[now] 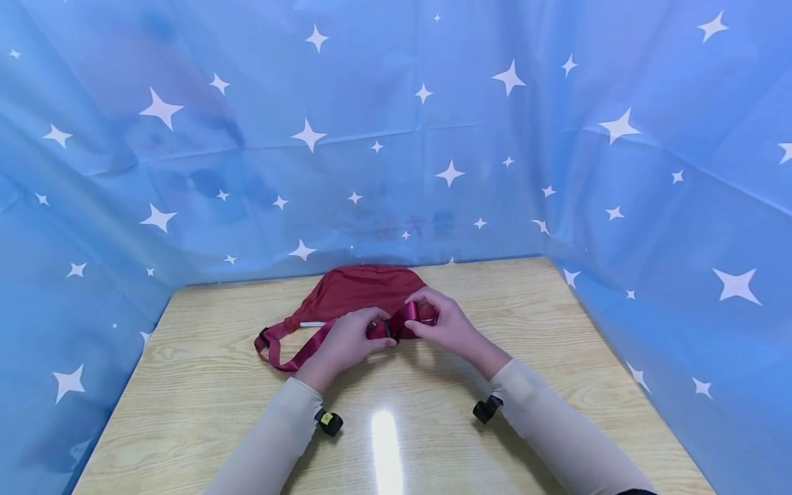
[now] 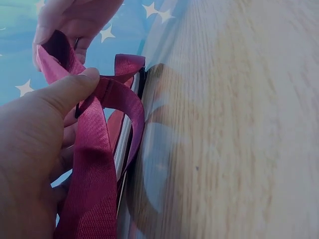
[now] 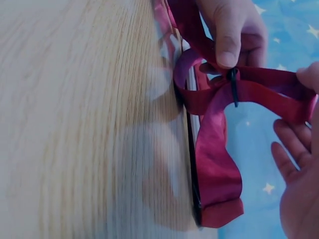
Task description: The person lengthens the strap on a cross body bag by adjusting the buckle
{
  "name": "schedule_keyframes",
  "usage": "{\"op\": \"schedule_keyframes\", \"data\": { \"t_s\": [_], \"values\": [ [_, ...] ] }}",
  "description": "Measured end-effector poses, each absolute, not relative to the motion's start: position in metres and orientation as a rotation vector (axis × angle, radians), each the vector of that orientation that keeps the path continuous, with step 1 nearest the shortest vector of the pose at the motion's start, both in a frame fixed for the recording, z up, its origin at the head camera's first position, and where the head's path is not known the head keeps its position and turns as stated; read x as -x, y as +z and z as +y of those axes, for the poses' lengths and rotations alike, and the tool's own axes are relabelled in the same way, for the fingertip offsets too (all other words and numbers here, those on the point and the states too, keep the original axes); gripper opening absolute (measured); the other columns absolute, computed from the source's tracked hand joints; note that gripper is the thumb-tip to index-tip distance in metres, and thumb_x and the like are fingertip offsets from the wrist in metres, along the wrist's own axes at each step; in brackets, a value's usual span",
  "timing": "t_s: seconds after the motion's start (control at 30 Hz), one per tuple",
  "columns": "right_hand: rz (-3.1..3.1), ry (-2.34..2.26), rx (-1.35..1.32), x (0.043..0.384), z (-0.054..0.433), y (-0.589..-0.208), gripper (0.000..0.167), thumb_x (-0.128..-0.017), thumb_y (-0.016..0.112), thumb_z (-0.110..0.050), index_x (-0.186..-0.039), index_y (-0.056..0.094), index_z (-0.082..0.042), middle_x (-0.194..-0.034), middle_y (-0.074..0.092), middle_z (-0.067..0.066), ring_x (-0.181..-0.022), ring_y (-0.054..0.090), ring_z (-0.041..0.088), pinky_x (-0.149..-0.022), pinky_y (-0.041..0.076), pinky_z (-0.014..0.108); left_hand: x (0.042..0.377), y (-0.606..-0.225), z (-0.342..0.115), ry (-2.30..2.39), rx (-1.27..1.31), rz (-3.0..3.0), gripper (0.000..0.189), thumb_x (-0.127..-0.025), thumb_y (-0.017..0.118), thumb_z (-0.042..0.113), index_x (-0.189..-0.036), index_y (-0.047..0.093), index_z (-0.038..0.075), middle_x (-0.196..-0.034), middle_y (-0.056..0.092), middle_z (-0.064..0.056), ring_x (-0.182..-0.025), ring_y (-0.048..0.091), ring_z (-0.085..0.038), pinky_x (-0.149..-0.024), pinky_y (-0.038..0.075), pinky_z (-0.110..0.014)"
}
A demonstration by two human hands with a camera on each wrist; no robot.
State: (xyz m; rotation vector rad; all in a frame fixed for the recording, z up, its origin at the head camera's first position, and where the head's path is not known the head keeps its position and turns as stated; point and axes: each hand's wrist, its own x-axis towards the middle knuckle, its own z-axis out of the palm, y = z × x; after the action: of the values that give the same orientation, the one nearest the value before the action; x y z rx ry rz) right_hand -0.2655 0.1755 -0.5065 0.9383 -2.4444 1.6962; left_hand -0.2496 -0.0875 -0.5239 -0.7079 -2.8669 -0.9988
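Observation:
A dark red waist bag (image 1: 365,289) lies on the table, its red webbing strap (image 2: 94,174) running along the near side. With thumb and fingers, my left hand (image 1: 349,337) pinches the strap beside a black slider buckle (image 3: 233,87). My right hand (image 1: 447,324) holds a loop of the same webbing (image 3: 279,92) between thumb and fingers, just right of the buckle. Between the hands the strap is doubled through the buckle and raised off the table. Another curved length of strap (image 3: 219,164) hangs below the buckle toward the bag's end.
The wooden table (image 1: 185,412) extends around the bag, with a bright light reflection at its near middle. Blue curtains (image 1: 371,179) with white stars stand behind and at both sides. At the bag's left, the strap bends at a second black buckle (image 1: 264,337).

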Motion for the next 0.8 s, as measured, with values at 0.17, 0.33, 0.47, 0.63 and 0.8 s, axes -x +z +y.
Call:
{"op": "schedule_keyframes", "data": {
  "t_s": [0.17, 0.33, 0.47, 0.63, 0.8],
  "values": [
    [-2.428, 1.688, -0.903, 0.266, 0.182, -0.508, 0.031, -0.098, 0.085, -0.005, -0.124, 0.072, -0.015, -0.093, 0.066, 0.013, -0.079, 0.061, 0.038, -0.065, 0.052, 0.035, 0.249, -0.525, -0.090, -1.011, 0.697, -2.861, 0.047, -0.094, 0.090, 0.049, -0.132, 0.075, 0.024, -0.113, 0.073, 0.008, -0.098, 0.066, -0.013, -0.089, 0.056, -0.038],
    [-2.427, 1.655, -0.874, 0.266, 0.188, -0.508, 0.030, -0.098, 0.085, -0.005, -0.124, 0.072, -0.015, -0.101, 0.069, 0.013, -0.086, 0.064, 0.034, -0.073, 0.051, 0.037, 0.250, -0.523, -0.092, -1.020, 0.697, -2.863, 0.047, -0.094, 0.090, 0.049, -0.131, 0.075, 0.024, -0.115, 0.074, 0.007, -0.103, 0.068, -0.014, -0.093, 0.057, -0.041],
    [-2.431, 1.664, -0.870, 0.266, 0.191, -0.511, 0.030, -0.098, 0.085, -0.004, -0.124, 0.072, -0.013, -0.104, 0.069, 0.010, -0.090, 0.064, 0.031, -0.076, 0.051, 0.035, 0.250, -0.523, -0.093, -1.016, 0.704, -2.861, 0.047, -0.094, 0.090, 0.048, -0.131, 0.075, 0.023, -0.114, 0.073, 0.008, -0.102, 0.067, -0.014, -0.094, 0.057, -0.042],
    [-2.402, 1.671, -0.948, 0.267, 0.189, -0.511, 0.030, -0.098, 0.083, -0.001, -0.125, 0.072, -0.007, -0.103, 0.068, 0.013, -0.088, 0.062, 0.036, -0.073, 0.051, 0.033, 0.250, -0.525, -0.092, -0.991, 0.707, -2.867, 0.049, -0.094, 0.090, 0.050, -0.132, 0.075, 0.023, -0.111, 0.071, 0.010, -0.099, 0.064, -0.013, -0.092, 0.056, -0.040],
    [-2.394, 1.692, -1.003, 0.266, 0.184, -0.505, 0.030, -0.099, 0.082, -0.002, -0.126, 0.071, -0.009, -0.104, 0.069, 0.012, -0.087, 0.064, 0.036, -0.070, 0.053, 0.038, 0.249, -0.525, -0.091, -0.983, 0.704, -2.875, 0.051, -0.094, 0.089, 0.049, -0.135, 0.075, 0.022, -0.114, 0.072, 0.009, -0.099, 0.064, -0.013, -0.093, 0.056, -0.040]
  ]
}}
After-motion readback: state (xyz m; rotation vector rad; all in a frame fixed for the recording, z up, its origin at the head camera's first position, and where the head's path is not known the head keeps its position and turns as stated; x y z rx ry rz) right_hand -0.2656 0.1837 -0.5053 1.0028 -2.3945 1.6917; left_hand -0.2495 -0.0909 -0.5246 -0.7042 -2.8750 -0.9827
